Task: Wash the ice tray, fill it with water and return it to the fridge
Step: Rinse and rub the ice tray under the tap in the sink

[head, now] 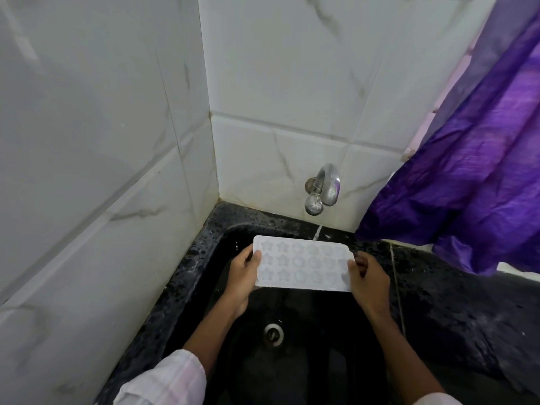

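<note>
One white ice tray point(304, 266) mid-frame, three mould rows, your left hand point(242, 276) gripping one end, right hand point(368, 277) gripping the other, one tap point(323, 188) above

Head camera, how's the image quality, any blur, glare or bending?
Head view: soft, dim light; wide-angle bends the wall tiles at the edges; ice tray pale and slightly soft, cavities faint; tap shows a small glint; black sink swallows detail.

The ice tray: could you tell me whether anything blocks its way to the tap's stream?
Nothing visible does; the ice tray, held by the left hand and right hand, has the stream from the tap at its far edge.
</note>
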